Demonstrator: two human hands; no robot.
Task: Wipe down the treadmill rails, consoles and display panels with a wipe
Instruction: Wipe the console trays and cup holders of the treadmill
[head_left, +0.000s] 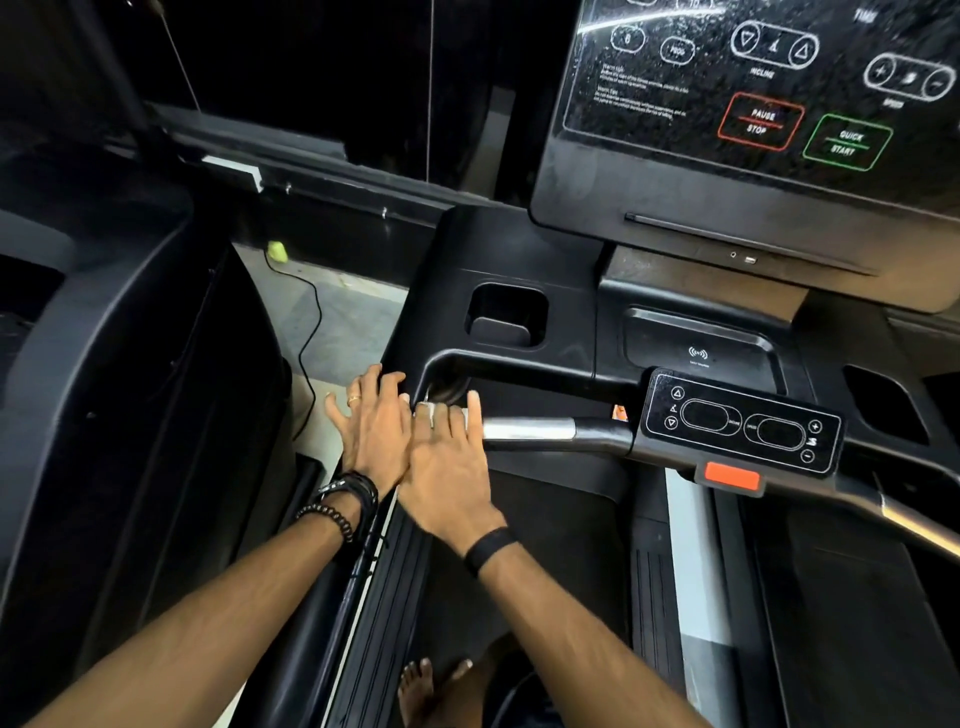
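I stand on a black treadmill. My left hand (371, 415) lies with spread fingers on the left side rail (415, 332), its fingertips bent over the rail's edge. Beside it, my right hand (447, 457) lies flat with straight fingers on the left end of the front handlebar (530, 428), pressing a white wipe (422, 409) that shows only as slivers between the fingers. The handlebar's silver grip section runs right to a small control pad (743, 421). The large display panel (753, 93), speckled with droplets, is at the upper right.
A cup holder (506, 317) and a phone tray (698, 348) sit in the console. An orange-red safety key (732, 477) hangs under the control pad. A neighbouring treadmill (130, 364) stands at left, with a cable (311, 332) on the floor between. My bare feet (415, 686) are on the belt.
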